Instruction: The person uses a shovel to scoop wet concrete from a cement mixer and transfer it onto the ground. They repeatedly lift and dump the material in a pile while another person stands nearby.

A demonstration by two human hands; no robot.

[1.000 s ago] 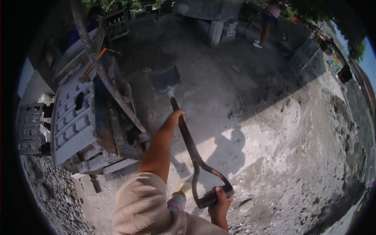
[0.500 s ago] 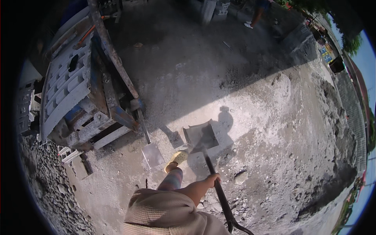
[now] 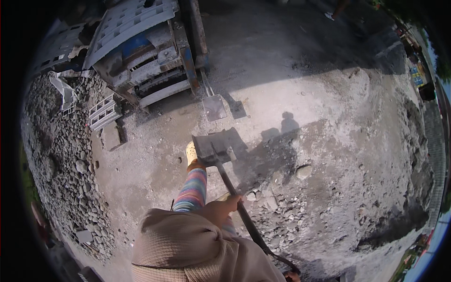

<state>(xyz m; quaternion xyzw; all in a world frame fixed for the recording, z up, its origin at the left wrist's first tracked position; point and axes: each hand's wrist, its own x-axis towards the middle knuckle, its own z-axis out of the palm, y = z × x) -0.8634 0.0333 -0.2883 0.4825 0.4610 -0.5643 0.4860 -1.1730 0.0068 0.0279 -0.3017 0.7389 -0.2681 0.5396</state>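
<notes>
My left hand (image 3: 233, 202) is wrapped round the dark shaft of a shovel (image 3: 242, 214), partway down. At the lower edge, my right hand (image 3: 292, 276) is closed on the shovel's grip end and only partly in view. The wide grey shovel blade (image 3: 213, 143) is low over the ground, just right of my foot in a yellow clog (image 3: 191, 152). Whether the blade rests on the ground or is slightly raised, I cannot tell. A small pale piece (image 3: 231, 153) shows at its right edge. Beyond it lies another square-bladed shovel (image 3: 214, 108).
A block-making machine (image 3: 159, 70) with a pale perforated top stands at the far left. Hollow blocks (image 3: 104, 112) and a bank of rounded stones (image 3: 77, 160) are on the left. Loose gravel (image 3: 282, 211) and a larger rock (image 3: 304, 172) lie on the right. Someone's foot (image 3: 329, 16) shows far off.
My view has swung, so the machine and the other shovel sit farther right and higher. The held shovel's blade has moved toward my clogged foot. My right hand has come into view on the grip.
</notes>
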